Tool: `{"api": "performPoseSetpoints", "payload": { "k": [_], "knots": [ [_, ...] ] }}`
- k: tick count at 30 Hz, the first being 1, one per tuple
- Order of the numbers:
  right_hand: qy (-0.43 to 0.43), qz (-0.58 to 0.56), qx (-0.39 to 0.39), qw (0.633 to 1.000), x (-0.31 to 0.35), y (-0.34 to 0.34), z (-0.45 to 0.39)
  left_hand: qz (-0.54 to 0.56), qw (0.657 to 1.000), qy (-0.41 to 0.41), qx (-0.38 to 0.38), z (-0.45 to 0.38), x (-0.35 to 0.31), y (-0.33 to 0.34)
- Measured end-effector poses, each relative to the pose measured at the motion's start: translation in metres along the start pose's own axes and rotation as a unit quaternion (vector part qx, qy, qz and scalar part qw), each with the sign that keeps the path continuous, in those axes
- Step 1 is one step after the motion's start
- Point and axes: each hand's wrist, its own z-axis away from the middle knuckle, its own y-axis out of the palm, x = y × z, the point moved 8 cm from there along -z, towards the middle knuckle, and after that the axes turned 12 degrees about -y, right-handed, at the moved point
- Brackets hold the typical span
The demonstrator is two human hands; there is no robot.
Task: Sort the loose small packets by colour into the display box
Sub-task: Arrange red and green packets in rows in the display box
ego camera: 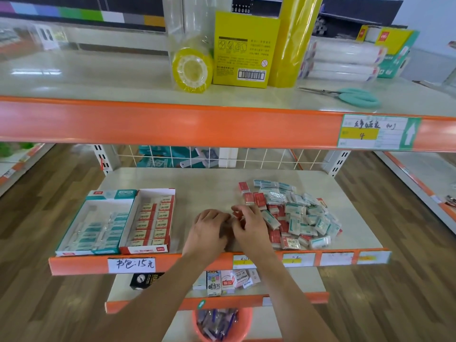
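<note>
- Just left of the loose pile (293,213): your left hand (209,230) and right hand (249,225) meet, fingers curled around red packets (237,215).
- Packets look light, stiff, film-slick; pinch the long edges.
- Red display box (148,218) sits well left of the pile.

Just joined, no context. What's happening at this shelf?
A person is sorting small packets by colour. Both hands, left hand and right hand, meet at the edge of the loose pile, seemingly gathering red packets. The teal box and the red box already hold neat rows; many mixed packets remain.
</note>
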Motion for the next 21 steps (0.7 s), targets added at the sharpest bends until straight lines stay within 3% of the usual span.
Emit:
{"api": "performPoseSetpoints", "payload": {
  "k": [21],
  "knots": [
    [-0.044,0.01,0.004,0.999,0.008,0.006,0.004,0.019,0.996,-0.082,-0.017,-0.005,0.017,-0.002]
  ]
}}
